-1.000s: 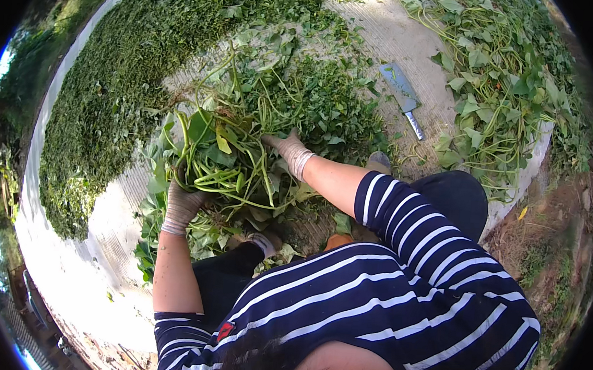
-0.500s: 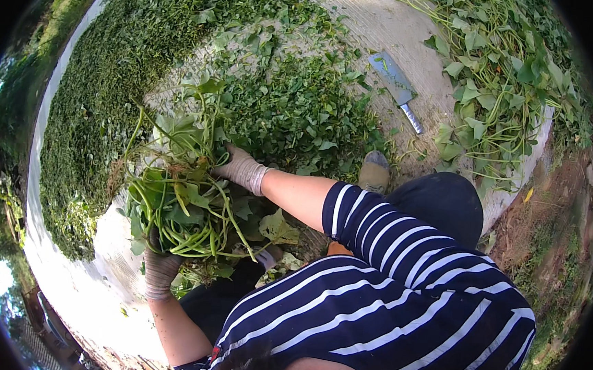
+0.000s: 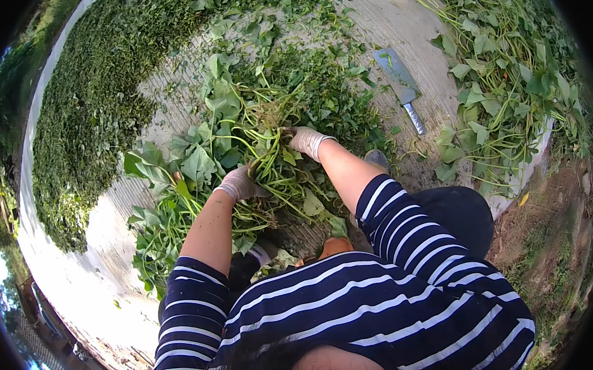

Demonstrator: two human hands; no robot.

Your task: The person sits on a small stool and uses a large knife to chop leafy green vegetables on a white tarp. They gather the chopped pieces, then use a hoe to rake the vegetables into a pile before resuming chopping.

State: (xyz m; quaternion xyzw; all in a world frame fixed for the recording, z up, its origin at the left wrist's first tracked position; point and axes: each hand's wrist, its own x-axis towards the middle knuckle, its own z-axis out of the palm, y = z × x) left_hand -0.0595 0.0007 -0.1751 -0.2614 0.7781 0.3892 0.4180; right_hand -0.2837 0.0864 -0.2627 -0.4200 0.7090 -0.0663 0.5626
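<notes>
Between my two gloved hands is a tangled bundle of leafy green vines (image 3: 264, 152), with pale stems, broad leaves and some brownish roots. My left hand (image 3: 239, 182), in a light knit glove, is closed round the stems at the bundle's near left side. On the right side my right hand (image 3: 305, 141), gloved the same way, grips the stems too; its fingertips are partly hidden among them. More broad-leaved vines (image 3: 163, 224) spread out to the left of my left forearm. A cleaver (image 3: 399, 79) with a wide blade and metal handle lies on the ground beyond my right hand.
Chopped greens (image 3: 331, 84) lie just past the bundle, and a wide layer of them (image 3: 95, 116) covers the concrete (image 3: 364, 11) at the left. Uncut vines (image 3: 502, 89) are heaped at the far right. My shoe (image 3: 377, 159) and bent knee (image 3: 456, 213) are near my right arm.
Both hands have moved right with the bundle, the left one also away from me, and are closer together. The vines now spread wider, with leaves trailing at the left. The cleaver still lies there.
</notes>
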